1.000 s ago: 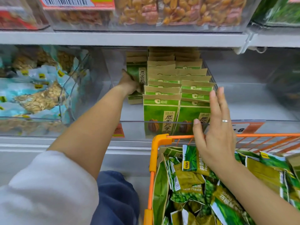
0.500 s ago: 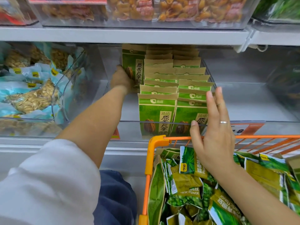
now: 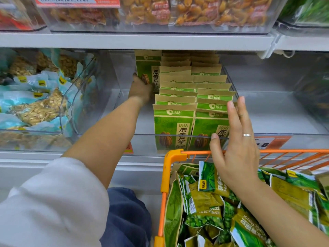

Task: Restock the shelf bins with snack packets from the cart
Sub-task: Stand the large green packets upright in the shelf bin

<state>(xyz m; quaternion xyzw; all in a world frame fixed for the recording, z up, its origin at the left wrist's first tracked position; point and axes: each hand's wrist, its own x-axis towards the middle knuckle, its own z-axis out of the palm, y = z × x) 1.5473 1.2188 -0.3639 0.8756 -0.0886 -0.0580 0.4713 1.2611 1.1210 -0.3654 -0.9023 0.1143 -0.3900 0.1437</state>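
The left hand (image 3: 140, 90) grips a green packet (image 3: 148, 68) upright at the bin's (image 3: 267, 136) far left, apparently to slot it behind the 2 rows (image 3: 192, 97). The right hand (image 3: 235, 145), fingers straight and holding nothing, rests against the near right packets, likely steadying them. The cart (image 3: 167, 164) sits near, full of snacks (image 3: 210, 211).

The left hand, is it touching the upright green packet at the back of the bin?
Touching. The head view shows the left hand gripping the lower edge of the upright green packet.
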